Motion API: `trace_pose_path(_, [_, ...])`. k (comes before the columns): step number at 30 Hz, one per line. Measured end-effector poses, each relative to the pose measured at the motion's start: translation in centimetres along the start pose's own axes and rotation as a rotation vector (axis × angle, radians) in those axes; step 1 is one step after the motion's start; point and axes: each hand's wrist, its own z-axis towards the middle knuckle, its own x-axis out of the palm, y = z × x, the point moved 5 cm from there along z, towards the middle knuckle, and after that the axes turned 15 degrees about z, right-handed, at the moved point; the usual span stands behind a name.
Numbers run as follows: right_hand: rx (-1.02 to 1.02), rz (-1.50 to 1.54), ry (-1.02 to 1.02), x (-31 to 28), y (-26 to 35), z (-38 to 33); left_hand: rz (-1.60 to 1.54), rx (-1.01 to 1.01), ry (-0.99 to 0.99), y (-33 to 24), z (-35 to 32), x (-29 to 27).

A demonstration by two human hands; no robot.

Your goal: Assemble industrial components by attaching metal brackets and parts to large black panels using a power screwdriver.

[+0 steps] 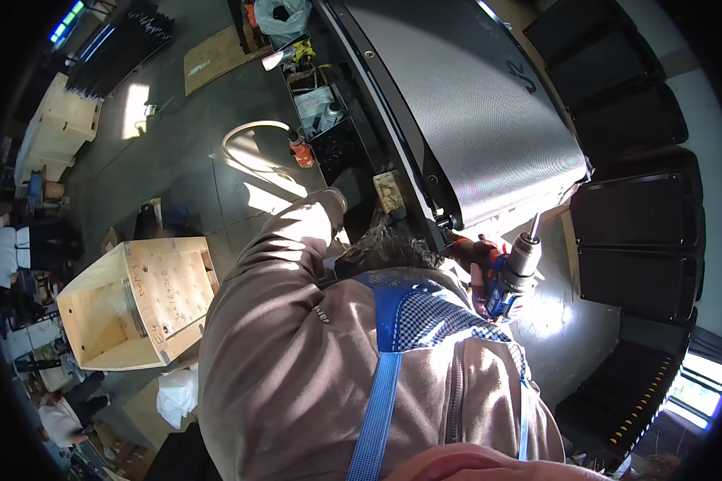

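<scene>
A long machine with a wide dark belt (489, 120), resembling a treadmill deck, lies in front of me. At its near end, my right hand (472, 258), in a dark glove with red on it, grips a blue and black cordless drill (515, 276). The drill's bit points up beside the belt's near edge. My left arm reaches to the machine's left side, where my left hand (351, 191) looks dark and gloved, and its fingers cannot be made out. Close to it sits a yellowish block (389, 192) by the black side rail (413, 136).
An orange tool (300, 151) with a pale hose and a tray of supplies (317, 100) are beyond my left arm. A plywood crate (168, 297) stands at left. Black padded panels (642, 208) line the right. Other people (12, 248) are at far left.
</scene>
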Motion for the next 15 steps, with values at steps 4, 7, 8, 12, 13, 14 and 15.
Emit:
trace_pose_path(4, [0.101, -0.221, 0.081, -0.4, -1.1, -0.3, 0.101, 0.026, -0.262, 0.3, -1.6, -4.7])
trace_pose_path(7, [0.074, -0.142, 0.059, -0.5, -0.9, -0.1, 0.03, -0.155, -0.624, 3.2, -2.8, -5.7])
trace_pose_path(8, [0.064, -0.106, 0.043, -0.5, -0.9, -0.1, 0.029, -0.143, -0.624, 2.8, -2.6, -6.4])
trace_pose_path(12, [0.019, 0.042, -0.018, -0.6, -0.9, 0.1, -0.443, -0.625, -0.687, 2.2, -5.3, -13.1])
trace_pose_path(13, [0.004, 0.087, -0.032, -0.6, -0.8, 0.2, -0.53, -0.586, -0.77, 1.5, -6.3, -14.3])
trace_pose_path(14, [-0.011, 0.127, -0.046, -0.6, -0.6, 0.3, -0.621, -0.542, -0.852, 0.8, -7.2, -15.2])
trace_pose_path(15, [-0.025, 0.166, -0.061, -0.7, -0.4, 0.3, -0.713, -0.497, -0.932, 0.3, -7.9, -16.0])
